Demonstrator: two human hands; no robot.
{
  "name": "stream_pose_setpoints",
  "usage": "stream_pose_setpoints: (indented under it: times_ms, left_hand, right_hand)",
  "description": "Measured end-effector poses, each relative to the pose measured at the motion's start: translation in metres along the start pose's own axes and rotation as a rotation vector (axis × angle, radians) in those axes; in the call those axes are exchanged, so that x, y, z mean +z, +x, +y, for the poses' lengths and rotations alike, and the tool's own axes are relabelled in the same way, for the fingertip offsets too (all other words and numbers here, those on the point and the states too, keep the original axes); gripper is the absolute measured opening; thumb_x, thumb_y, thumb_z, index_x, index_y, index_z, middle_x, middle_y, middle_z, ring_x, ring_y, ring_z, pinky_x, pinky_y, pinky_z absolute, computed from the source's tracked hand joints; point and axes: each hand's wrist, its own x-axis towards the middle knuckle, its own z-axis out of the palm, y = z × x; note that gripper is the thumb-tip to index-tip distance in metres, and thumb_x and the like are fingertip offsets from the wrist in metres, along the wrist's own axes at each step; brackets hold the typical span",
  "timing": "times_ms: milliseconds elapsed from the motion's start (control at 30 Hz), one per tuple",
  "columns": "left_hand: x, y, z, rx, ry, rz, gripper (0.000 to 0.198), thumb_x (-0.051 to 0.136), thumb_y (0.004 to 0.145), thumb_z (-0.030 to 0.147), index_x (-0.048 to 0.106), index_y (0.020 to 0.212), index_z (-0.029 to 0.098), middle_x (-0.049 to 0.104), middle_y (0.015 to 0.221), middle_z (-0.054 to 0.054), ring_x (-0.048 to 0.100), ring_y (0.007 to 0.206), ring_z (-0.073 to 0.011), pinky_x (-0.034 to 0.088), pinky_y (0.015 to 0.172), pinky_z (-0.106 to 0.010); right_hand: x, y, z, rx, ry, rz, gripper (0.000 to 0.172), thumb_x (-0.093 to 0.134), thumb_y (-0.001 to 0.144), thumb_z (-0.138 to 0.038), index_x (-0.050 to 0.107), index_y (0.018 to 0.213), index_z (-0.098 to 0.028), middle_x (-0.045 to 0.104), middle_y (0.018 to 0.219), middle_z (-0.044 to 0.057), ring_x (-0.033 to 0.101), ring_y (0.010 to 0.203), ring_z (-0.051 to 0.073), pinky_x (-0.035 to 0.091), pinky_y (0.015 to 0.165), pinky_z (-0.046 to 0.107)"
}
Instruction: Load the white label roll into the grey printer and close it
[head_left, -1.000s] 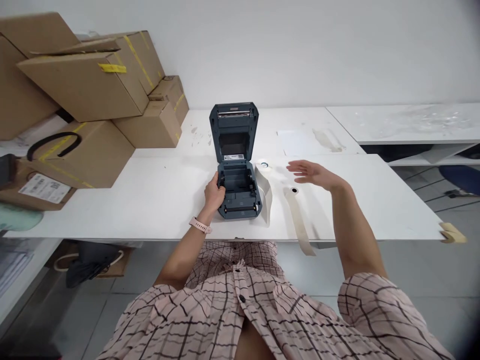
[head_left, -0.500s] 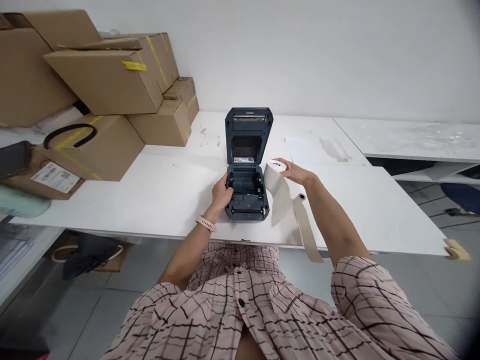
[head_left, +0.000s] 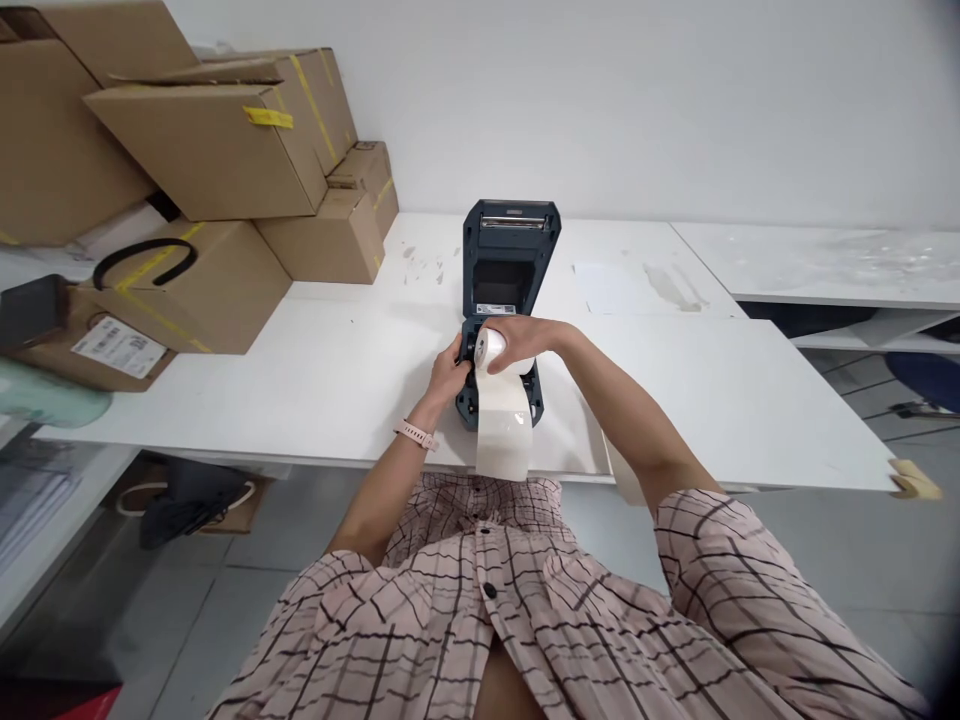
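Observation:
A dark label printer (head_left: 511,215) stands on the white table with its lid tipped up and back. My right hand (head_left: 521,338) is wrapped over a white label roll (head_left: 489,350), which lies sideways in or just above the printer's open bay; whether it is seated I cannot tell. The roll's loose strip (head_left: 504,435) runs over the printer's front and past the table edge. My left hand (head_left: 450,370) grips the left side of the printer, its fingertips at the inner edge beside the roll's end. Most of the bay is hidden by the roll and my right hand.
Cardboard boxes (head_left: 202,150) are piled at the left, with a green roll (head_left: 52,395) in front. A paper sheet (head_left: 600,288) lies behind on the right. A partly hidden paper strip (head_left: 624,470) hangs over the table's front edge near my right forearm.
My right hand has carried the label roll from the table, right of the printer, leftward over the bay and turned it on its side. My left hand has stayed at the printer's left side.

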Motion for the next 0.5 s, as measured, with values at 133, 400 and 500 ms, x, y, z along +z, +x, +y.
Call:
stream_pose_setpoints:
  times_ms: [133,400,500]
  left_hand:
    - [-0.001,0.001,-0.002,-0.049,-0.113,-0.05,0.075,0.049,0.085,0.014,0.042,0.16,0.018,0.062,0.152,-0.007,0.06,0.138,-0.0219,0.045,0.117,-0.037]
    - [0.004,0.001,-0.007,-0.057,-0.062,-0.02,0.072,0.044,0.092,0.015,0.036,0.163,0.02,0.048,0.165,-0.003,0.044,0.153,-0.0181,0.036,0.126,-0.033]
    - [0.005,0.001,-0.011,-0.047,-0.1,0.0,0.071,0.045,0.093,0.015,0.037,0.162,0.02,0.044,0.167,-0.005,0.04,0.156,-0.0197,0.033,0.128,-0.036]
  right_hand:
    - [0.009,0.023,0.008,0.004,-0.079,-0.086,0.071,0.086,0.069,-0.05,0.06,0.128,-0.021,0.067,0.134,0.013,0.064,0.121,0.038,0.053,0.099,0.046]
    - [0.028,0.034,0.016,0.062,-0.16,-0.065,0.083,0.082,0.076,-0.052,0.054,0.145,-0.016,0.063,0.144,0.018,0.062,0.13,0.041,0.052,0.104,0.046]
    - [0.04,0.009,0.009,0.015,-0.179,0.05,0.073,0.069,0.09,-0.046,0.048,0.153,-0.014,0.056,0.152,0.022,0.055,0.138,0.043,0.05,0.109,0.052]
